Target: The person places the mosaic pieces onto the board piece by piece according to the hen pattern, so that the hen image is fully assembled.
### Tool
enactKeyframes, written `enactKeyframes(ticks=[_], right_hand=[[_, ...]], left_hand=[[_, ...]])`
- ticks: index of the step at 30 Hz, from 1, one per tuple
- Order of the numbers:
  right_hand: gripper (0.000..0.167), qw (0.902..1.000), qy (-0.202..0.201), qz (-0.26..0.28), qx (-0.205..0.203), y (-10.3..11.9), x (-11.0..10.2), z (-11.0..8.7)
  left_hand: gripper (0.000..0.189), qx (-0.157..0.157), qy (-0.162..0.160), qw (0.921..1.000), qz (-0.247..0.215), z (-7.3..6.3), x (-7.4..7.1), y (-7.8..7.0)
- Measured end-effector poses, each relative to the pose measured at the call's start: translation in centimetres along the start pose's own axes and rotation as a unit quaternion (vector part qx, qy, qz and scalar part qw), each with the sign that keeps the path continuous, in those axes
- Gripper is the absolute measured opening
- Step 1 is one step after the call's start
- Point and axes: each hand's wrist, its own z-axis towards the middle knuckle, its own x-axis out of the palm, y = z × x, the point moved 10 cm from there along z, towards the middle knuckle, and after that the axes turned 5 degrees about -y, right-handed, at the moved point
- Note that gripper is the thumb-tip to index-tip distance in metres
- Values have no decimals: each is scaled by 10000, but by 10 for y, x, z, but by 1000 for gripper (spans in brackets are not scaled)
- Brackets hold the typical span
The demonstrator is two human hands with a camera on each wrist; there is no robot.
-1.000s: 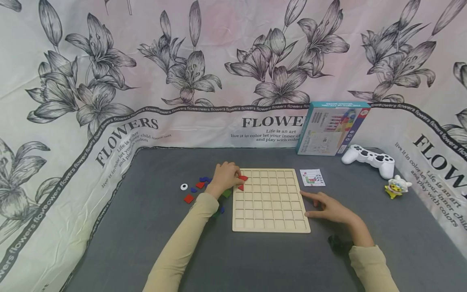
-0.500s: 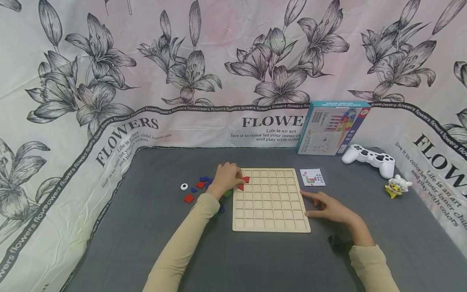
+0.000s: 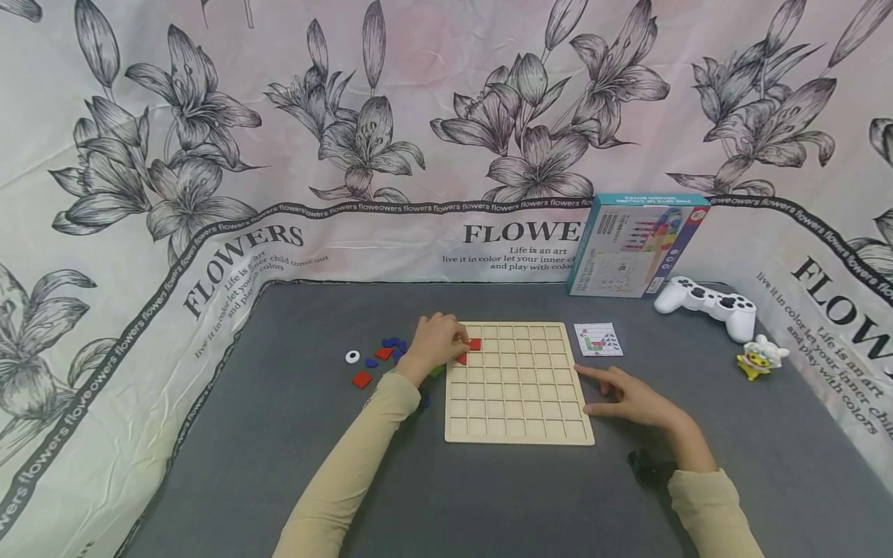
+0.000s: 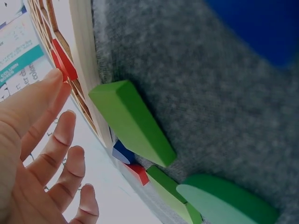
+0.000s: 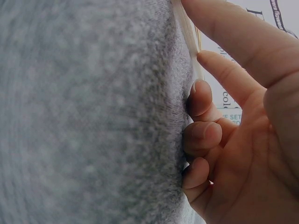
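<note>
In the head view, my left hand [image 3: 437, 341] is at the upper left of the wooden grid board [image 3: 519, 387]. Its thumb and index finger pinch the left side of a red square tile [image 3: 476, 344], which looks lined up with a cell. Just below, a second red piece [image 3: 462, 359] lies on the board, partly covered. In the left wrist view, the thumb tip meets red at the board and the other fingers are loosely bent. My right hand [image 3: 631, 399] touches the board's right edge with index finger and thumb extended; its other fingers are curled under.
Left of the board lie red tiles [image 3: 361, 380], blue pieces [image 3: 393, 342], green blocks [image 4: 133, 121] and a white ring-like disc [image 3: 352, 356]. At right are a pattern card [image 3: 598, 339], a box [image 3: 635, 248], a game controller [image 3: 706, 304], a small figurine [image 3: 759, 356] and a dark green object [image 3: 642, 465].
The red tile has shifted slightly right and toward me, going from tilted to squared with the grid. My left hand moved a little with it; the right hand stayed still.
</note>
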Motion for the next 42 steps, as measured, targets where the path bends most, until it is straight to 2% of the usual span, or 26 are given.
enactKeyframes(ticks=[8, 13, 18, 25, 32, 42], right_hand=[[72, 10000, -24, 5, -22, 2, -1, 0], [73, 10000, -22, -11, 19, 1, -1, 0], [73, 9999, 32, 20, 98, 0, 0, 0], [74, 10000, 48, 47, 71, 1, 0, 0], [74, 9999, 44, 35, 111, 0, 1, -1], [74, 9999, 65, 52, 151, 0, 0, -1]], left_hand=[[12, 120, 36, 9999, -31, 0, -1, -4], [10, 35, 39, 9999, -130, -3, -4, -2], [9, -60, 33, 9995, -299, -9, -5, 2], [12, -91, -156, 9993, -328, -22, -10, 11], [13, -218, -379, 9979, -482, -35, -21, 26], [16, -850, -475, 9931, -650, -55, -36, 68]])
